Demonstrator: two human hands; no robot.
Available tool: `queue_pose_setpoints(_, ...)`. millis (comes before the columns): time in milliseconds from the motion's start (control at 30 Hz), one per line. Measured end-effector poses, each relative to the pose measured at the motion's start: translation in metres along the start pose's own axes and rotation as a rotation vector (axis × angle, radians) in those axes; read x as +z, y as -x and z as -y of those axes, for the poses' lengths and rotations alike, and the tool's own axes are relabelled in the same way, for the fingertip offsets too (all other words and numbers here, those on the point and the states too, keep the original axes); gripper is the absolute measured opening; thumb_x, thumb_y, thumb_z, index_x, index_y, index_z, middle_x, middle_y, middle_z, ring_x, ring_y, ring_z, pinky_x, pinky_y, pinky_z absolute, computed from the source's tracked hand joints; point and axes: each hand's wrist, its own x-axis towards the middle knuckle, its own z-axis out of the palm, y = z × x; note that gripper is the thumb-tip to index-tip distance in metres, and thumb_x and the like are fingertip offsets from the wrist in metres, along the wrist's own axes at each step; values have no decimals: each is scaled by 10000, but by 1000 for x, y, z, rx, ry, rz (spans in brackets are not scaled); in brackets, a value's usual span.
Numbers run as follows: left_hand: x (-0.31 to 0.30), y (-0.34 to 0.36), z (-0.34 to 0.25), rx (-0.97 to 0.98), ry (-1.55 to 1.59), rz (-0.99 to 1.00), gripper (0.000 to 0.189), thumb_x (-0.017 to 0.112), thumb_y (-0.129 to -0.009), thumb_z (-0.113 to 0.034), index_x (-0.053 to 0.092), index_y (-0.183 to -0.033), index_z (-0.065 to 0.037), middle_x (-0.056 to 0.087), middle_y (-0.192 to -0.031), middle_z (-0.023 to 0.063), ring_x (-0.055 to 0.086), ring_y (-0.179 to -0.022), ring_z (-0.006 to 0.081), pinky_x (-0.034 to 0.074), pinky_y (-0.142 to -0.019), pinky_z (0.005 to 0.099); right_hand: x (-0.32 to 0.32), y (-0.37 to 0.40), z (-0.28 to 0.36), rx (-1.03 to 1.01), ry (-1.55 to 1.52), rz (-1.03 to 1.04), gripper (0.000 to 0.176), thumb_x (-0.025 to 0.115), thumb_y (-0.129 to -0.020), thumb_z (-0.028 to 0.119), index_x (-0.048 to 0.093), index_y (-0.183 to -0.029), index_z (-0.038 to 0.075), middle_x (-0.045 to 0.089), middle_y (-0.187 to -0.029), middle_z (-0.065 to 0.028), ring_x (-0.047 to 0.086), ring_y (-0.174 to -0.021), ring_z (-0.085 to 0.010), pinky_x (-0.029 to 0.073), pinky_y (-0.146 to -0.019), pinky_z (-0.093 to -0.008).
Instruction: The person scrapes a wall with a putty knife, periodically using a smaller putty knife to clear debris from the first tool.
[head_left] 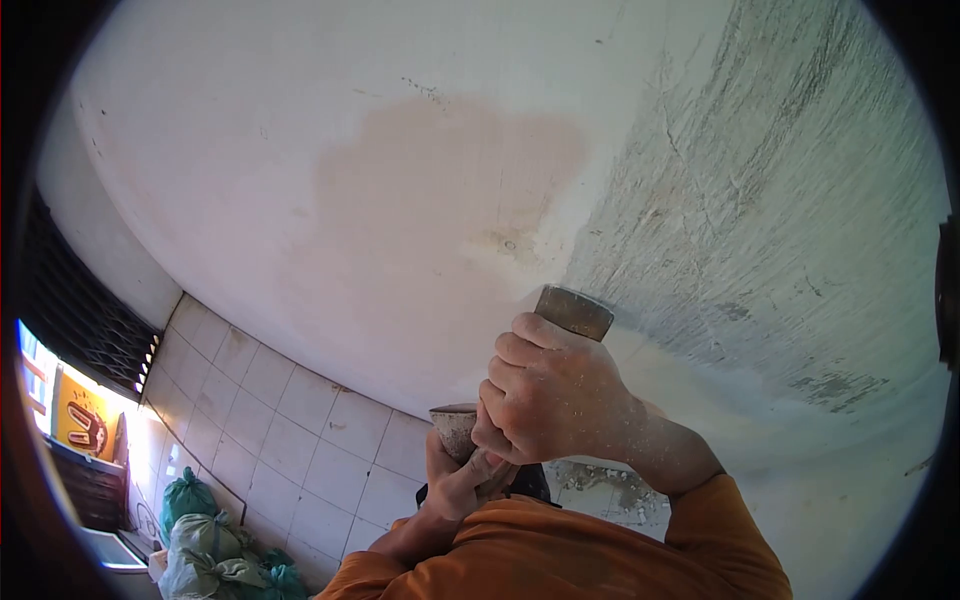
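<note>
Against the wall [440,190], my right hand [560,390] is wrapped round a scraper [575,311], whose wide metal blade rests at the edge of a rough, scratched grey area. Lower and to the left, my left hand [460,480] is closed round a second tool [455,428] with a dusty, pale flared end. The two hands are close together in front of my orange shirt. Pale dust covers my right hand. Both tools' handles are mostly hidden by the fingers.
Pale square tiles [310,420] cover the floor at the lower left. Tied green and white bags [205,545] stand there. Beyond them are a dark metal grille [80,290] and a yellow sign [88,415] in a bright opening.
</note>
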Motion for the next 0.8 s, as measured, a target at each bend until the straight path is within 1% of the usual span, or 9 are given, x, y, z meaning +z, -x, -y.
queue_pose_setpoints(100, -5, 4, 4, -95, 2, -70, 218, 650, -804, -165, 537, -837, 18, 502, -593, 26, 476, -440, 113, 376, -392, 234, 10, 7, 1, -33, 26, 94, 269, 610, -661, 212, 475, -462, 91, 469, -504, -23, 490, -596, -178, 413, -677, -298)
queue_pose_setpoints(300, -12, -1, -2, -93, 59, 27, 195, 640, -806, -149, 549, -814, 24, 545, -622, 47, 527, -476, 122, 403, -411, 222, 5, -2, -1, -8, 22, 14, 259, 610, -661, 204, 480, -465, 95, 474, -506, -25, 484, -579, -178, 420, -685, -305)
queue_pose_setpoints(400, 3, -1, -3, -76, 27, -144, 212, 657, -802, -150, 552, -835, 31, 545, -620, 46, 534, -485, 127, 407, -412, 222, 7, 1, 2, -27, 51, 46, 245, 616, -650, 191, 478, -471, 98, 465, -503, -23, 478, -575, -175, 416, -673, -306)
queue_pose_setpoints(433, -5, -2, -6, -66, 36, -24, 239, 674, -801, -141, 547, -884, 44, 542, -619, 47, 528, -487, 127, 400, -403, 233, 3, -2, 0, -15, 41, 19, 245, 615, -650, 191, 477, -470, 99, 461, -502, -22, 478, -576, -174, 416, -672, -305)
queue_pose_setpoints(533, 0, -5, -19, -64, 110, 31, 260, 676, -792, -138, 546, -911, 52, 556, -634, 60, 532, -491, 132, 393, -400, 235, -6, -10, 1, 36, -4, -28, 249, 612, -651, 195, 471, -467, 100, 451, -502, -17, 479, -579, -172, 414, -668, -302)
queue_pose_setpoints(567, 4, -5, -18, -49, 107, 4, 274, 673, -797, -172, 549, -890, 54, 567, -646, 73, 536, -490, 134, 389, -400, 230, -4, -8, 2, 45, -7, -27, 253, 611, -651, 197, 468, -466, 100, 449, -504, -16, 478, -579, -171, 413, -665, -300)
queue_pose_setpoints(667, -4, 5, -18, -154, 79, -21, 216, 664, -831, -56, 559, -979, 62, 607, -820, 77, 578, -644, 114, 461, -538, 228, -1, -6, 0, 26, 22, 30, 259, 611, -652, 212, 471, -464, 100, 453, -509, -10, 481, -583, -168, 412, -661, -294)
queue_pose_setpoints(700, -8, 3, -19, -161, 152, 33, 219, 664, -831, -53, 558, -986, 59, 606, -817, 71, 599, -671, 132, 498, -586, 240, -3, -7, 0, 26, 24, 24, 259, 612, -652, 214, 473, -464, 101, 454, -509, -9, 482, -584, -167, 412, -663, -294)
queue_pose_setpoints(800, -12, -1, -20, -126, 263, 174, 207, 655, -839, -61, 556, -980, 54, 606, -812, 68, 602, -681, 133, 491, -580, 238, -6, -10, 2, 53, 27, -47, 259, 611, -654, 219, 478, -464, 103, 455, -506, -9, 483, -584, -168, 413, -655, -293)
